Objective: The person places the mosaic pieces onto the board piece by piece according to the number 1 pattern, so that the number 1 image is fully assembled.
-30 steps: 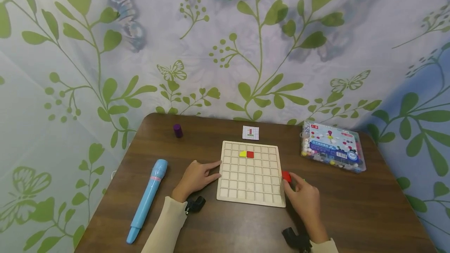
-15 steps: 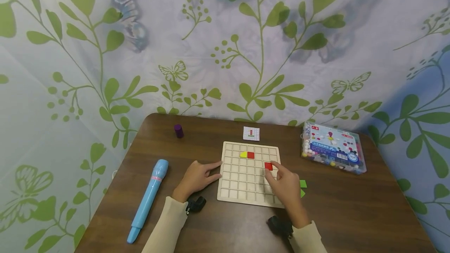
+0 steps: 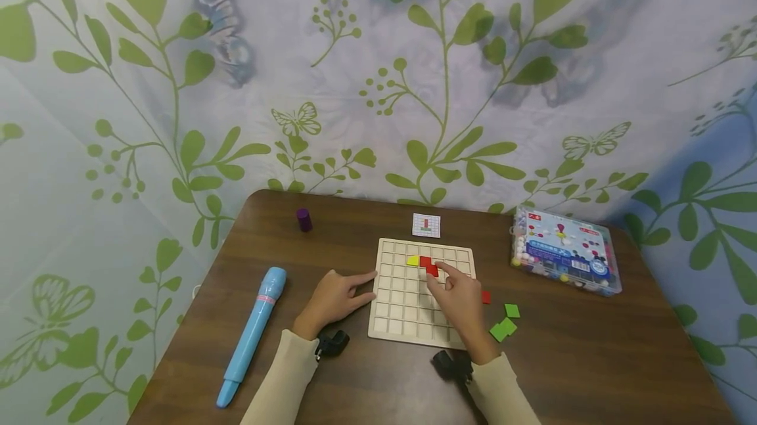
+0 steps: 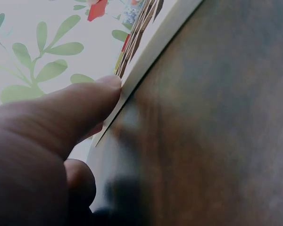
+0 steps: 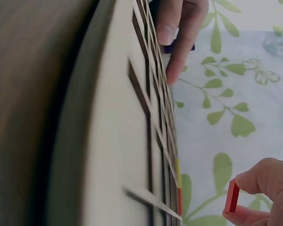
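A pale wooden grid board lies at the middle of the table. In its upper rows sit a yellow piece and, beside it, a red square tile. My right hand pinches another red square tile between thumb and forefinger, just over the board below the seated red one. In the right wrist view that held tile shows edge-on, raised above the grid. My left hand rests with extended fingers touching the board's left edge; the left wrist view shows a fingertip against the rim.
Right of the board lie a red tile and several green tiles. Behind it is a small pattern card. A blue toy microphone, a purple cylinder and a clear plastic box of beads stand around.
My right hand has picked up a red tile from the table right of the board and carried it left and up over the grid. The left hand stays at the board's edge.
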`<state>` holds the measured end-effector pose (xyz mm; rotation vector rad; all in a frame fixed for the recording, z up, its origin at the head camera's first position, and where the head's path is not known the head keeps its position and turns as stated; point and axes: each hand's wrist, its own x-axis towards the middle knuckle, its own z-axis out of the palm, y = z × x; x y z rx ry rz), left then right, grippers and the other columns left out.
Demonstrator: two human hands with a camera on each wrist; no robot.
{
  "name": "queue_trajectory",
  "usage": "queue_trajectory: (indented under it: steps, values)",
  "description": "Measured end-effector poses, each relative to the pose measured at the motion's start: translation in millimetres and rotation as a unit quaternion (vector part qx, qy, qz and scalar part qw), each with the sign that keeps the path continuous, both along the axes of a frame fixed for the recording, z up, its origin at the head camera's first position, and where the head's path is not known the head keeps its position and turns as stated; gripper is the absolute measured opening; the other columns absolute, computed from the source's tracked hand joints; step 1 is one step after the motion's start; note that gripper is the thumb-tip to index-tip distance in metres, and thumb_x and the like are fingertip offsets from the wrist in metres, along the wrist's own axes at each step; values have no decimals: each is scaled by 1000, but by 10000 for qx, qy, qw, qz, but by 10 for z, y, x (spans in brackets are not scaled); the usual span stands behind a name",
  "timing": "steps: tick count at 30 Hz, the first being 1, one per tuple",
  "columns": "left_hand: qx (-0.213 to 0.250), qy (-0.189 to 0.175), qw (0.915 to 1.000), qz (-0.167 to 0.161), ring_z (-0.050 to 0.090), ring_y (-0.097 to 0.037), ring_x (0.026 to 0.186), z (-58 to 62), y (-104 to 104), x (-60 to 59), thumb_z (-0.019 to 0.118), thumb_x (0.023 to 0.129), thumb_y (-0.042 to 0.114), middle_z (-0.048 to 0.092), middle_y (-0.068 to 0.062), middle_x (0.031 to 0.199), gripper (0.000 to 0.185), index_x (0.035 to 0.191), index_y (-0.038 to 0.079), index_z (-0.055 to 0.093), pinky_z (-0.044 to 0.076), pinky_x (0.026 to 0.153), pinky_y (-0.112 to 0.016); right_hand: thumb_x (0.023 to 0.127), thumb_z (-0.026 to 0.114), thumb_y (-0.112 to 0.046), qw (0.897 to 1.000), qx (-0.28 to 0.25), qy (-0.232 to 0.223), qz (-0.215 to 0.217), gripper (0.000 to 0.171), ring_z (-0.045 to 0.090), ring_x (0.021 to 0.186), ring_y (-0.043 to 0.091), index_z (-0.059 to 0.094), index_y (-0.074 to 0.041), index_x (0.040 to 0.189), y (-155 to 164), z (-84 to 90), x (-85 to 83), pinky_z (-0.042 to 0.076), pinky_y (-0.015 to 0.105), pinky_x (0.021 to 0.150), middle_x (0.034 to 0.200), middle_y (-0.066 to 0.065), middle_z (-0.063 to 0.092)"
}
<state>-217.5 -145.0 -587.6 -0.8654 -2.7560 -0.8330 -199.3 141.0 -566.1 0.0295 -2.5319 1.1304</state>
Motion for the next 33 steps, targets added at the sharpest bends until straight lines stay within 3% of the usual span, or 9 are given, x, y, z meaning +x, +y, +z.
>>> queue_trajectory:
  steps: [5,16,27,33]
  values:
    - [-85,-77,9999,7,18,-2,45,-1,11,-2,71,96,45,26,20,47,48,140,25,66,31,69,-33,87,80,-22,9999,12,-160,-38,34,27,46,8,78,-4,116,-46,-68,-37,21,28,44,49,-8,35]
    - [-169,-229,9996,83,17,-2,45,-20,10,-24,71,96,46,28,18,47,49,140,28,65,33,70,-32,90,75,-30,9954,667,-671,-136,39,29,48,11,76,-7,121,-89,-154,-81,21,29,45,49,-8,35]
    - [-80,-51,9999,98,16,-1,45,-15,11,-13,73,95,44,22,23,47,48,139,26,67,32,69,-32,90,72,-33,9905,1182,-624,-328,40,28,48,12,76,-8,121,-154,-201,-86,22,29,44,48,-9,34]
    - [-64,-128,9998,104,16,0,45,-11,15,-8,73,94,43,22,23,46,48,139,27,67,31,69,-32,90,72,-30,9896,1262,-565,-397,40,27,46,12,76,-7,123,-177,-209,-64,22,30,43,48,-7,34]
